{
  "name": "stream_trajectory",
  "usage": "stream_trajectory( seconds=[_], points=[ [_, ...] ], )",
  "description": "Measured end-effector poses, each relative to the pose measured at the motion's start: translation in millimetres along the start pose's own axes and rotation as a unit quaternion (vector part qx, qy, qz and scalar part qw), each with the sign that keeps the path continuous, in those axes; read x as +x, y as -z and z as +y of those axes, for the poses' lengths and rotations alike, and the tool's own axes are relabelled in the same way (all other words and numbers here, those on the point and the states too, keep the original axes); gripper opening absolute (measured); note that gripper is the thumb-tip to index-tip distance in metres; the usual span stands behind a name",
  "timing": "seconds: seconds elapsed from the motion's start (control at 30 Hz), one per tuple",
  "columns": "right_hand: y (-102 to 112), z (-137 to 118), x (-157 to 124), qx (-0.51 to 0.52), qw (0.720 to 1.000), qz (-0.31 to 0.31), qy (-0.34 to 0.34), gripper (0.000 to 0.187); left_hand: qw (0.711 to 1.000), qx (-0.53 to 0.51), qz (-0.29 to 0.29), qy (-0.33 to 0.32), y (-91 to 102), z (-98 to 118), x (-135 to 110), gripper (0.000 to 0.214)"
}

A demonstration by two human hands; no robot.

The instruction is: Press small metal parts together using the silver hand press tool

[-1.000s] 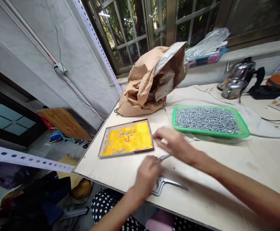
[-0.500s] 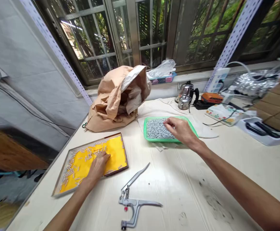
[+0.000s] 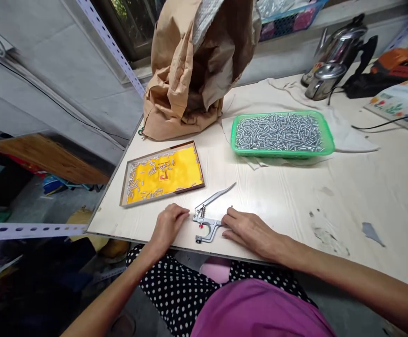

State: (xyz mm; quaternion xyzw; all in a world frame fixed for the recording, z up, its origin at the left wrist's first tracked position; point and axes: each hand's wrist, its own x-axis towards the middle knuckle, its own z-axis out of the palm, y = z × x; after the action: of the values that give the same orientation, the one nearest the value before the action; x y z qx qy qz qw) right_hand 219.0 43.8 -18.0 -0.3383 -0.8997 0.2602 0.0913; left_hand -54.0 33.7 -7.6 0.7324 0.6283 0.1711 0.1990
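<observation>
A pair of grey snap-fastener pliers (image 3: pixel 211 223) lies near the table's front edge, jaw facing left, with a spring and a red tip. My right hand (image 3: pixel 248 230) has its fingers closed at the end of the lower handle. Just left of the jaw, my left hand (image 3: pixel 171 225) is pinched; anything between the fingertips is too small to make out. Behind it sits a shallow tray (image 3: pixel 162 196) lined in yellow, with small metal pins scattered inside. A green basket (image 3: pixel 281 153) full of similar silvery pins (image 3: pixel 277 131) stands further back on the right.
A large brown paper bag (image 3: pixel 176 93) stands open behind the tray. Back right are a steel kettle (image 3: pixel 344 42), a small metal pot (image 3: pixel 326 79), an orange-and-black tool (image 3: pixel 400 63) and a floral box (image 3: pixel 400 110). A white cloth (image 3: pixel 351 135) lies under the basket.
My left hand has left the yellow tray and my right hand the green basket. Both are now at the pliers near the front edge. The view has tilted down.
</observation>
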Motion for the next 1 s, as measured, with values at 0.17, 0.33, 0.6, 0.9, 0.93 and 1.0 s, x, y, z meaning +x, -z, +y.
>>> stream_trajectory(
  seconds=[0.17, 0.33, 0.6, 0.9, 0.93, 1.0],
  points=[
    [-15.5, 4.1, 5.2, -0.050, 0.998, 0.041, -0.020, 0.009, 0.997, 0.066, 0.007, -0.041, -17.9, -13.5, -28.3, 0.023],
    [-23.5, 6.2, 4.1, -0.092, 0.994, 0.046, -0.023, 0.005, 0.992, 0.114, -0.001, -0.046, -19.3, -16.0, -30.8, 0.025],
    [-25.9, 7.4, 3.2, -0.105, 0.993, 0.045, -0.024, 0.005, 0.993, -0.071, -0.010, 0.096, -16.3, -4.2, -28.8, 0.019],
    [-31.9, 7.8, 3.6, -0.118, 0.990, 0.064, -0.030, 0.013, 0.998, 0.051, 0.001, -0.022, -32.3, 6.3, -38.2, 0.021],
    [-32.6, 8.0, 3.6, -0.118, 0.990, 0.066, -0.029, 0.014, 0.995, 0.091, 0.000, -0.042, -33.0, 5.3, -39.9, 0.021],
    [-33.4, 8.8, 3.5, -0.117, 0.990, 0.070, -0.028, 0.015, 0.987, 0.147, -0.012, -0.066, -32.4, 3.9, -42.2, 0.024]
  ],
)
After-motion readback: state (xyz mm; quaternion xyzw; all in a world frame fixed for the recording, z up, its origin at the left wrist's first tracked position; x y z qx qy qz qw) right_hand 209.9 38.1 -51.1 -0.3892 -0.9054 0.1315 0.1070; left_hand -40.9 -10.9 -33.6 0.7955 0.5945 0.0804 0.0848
